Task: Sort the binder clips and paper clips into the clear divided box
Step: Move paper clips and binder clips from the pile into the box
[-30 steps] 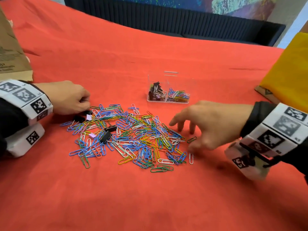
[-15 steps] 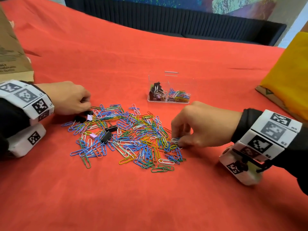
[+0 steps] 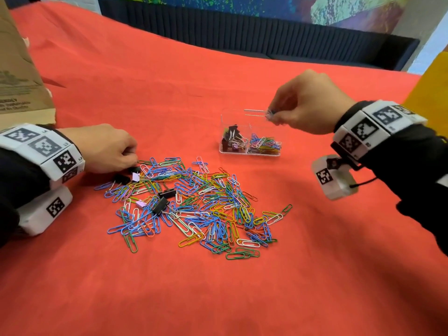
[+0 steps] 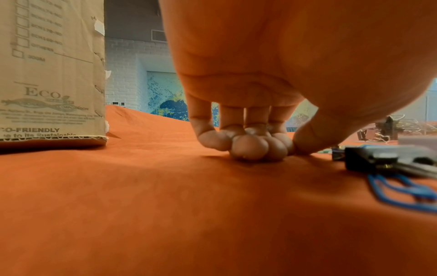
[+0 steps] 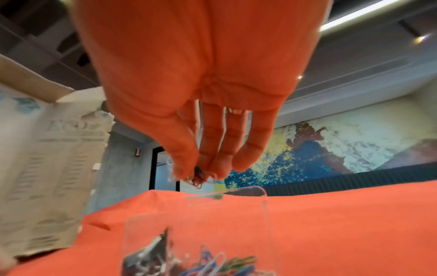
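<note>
A clear divided box (image 3: 249,151) (image 5: 262,205) stands on the red cloth, with binder clips (image 3: 231,138) in its left compartment and coloured paper clips (image 3: 265,143) in its right. My right hand (image 3: 272,115) (image 5: 196,173) hovers above the right compartment and pinches a few paper clips (image 5: 198,177). A big pile of paper clips (image 3: 194,204) lies nearer me, with black binder clips (image 3: 167,193) and lilac ones (image 3: 140,203) mixed in. At the pile's left edge my left hand (image 3: 132,161) (image 4: 260,147) rests curled on the cloth beside a black binder clip (image 4: 369,158). Nothing shows between its fingertips.
A cardboard box (image 3: 19,69) (image 4: 47,74) stands at the far left, close behind my left hand. A yellow object (image 3: 431,81) sits at the right edge. A dark ribbed bench (image 3: 242,32) runs along the table's far side. Bare red cloth (image 3: 218,299) lies in front of the pile.
My right hand pinched paper clips at the pile's right edge, then rose and moved back over the box. My left hand has stayed where it was.
</note>
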A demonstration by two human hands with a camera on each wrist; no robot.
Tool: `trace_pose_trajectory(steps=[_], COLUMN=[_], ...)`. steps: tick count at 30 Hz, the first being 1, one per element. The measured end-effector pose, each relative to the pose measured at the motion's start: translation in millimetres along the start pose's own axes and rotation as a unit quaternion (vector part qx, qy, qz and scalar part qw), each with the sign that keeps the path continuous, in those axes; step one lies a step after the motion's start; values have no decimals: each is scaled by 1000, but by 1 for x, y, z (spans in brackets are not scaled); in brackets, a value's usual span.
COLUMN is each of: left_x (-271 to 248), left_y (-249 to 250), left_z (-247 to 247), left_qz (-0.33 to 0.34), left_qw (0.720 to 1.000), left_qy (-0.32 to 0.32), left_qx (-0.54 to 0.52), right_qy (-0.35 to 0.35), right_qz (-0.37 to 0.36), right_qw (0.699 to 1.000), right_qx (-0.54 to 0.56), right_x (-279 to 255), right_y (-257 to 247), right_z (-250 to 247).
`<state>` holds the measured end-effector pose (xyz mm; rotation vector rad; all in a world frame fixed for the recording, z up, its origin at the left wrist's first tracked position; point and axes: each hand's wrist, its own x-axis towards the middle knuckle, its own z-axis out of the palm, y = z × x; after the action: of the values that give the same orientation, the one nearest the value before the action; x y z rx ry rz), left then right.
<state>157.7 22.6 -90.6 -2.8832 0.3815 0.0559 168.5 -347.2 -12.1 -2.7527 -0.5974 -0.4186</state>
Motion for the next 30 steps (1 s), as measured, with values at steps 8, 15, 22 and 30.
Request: trace_pose_trajectory(steps=[8, 15, 22, 30], left_x=[1, 0, 1, 0], left_y=[0, 0, 1, 3], left_z=[0, -2, -2, -3], left_qz=[6, 3, -3, -3], left_qw=[1000, 1000, 1000, 1000], left_qy=[5, 3, 3, -4], left_qx=[1, -2, 4, 13], right_qy=[1, -38, -270, -258], right_qz=[54, -13, -55, -99], right_qw=[997, 996, 958, 958], right_qx=[-49, -79, -81, -79], right_x=[25, -12, -76, -113], right_y=[8, -2, -23, -52], right_z=[19, 6, 20, 17])
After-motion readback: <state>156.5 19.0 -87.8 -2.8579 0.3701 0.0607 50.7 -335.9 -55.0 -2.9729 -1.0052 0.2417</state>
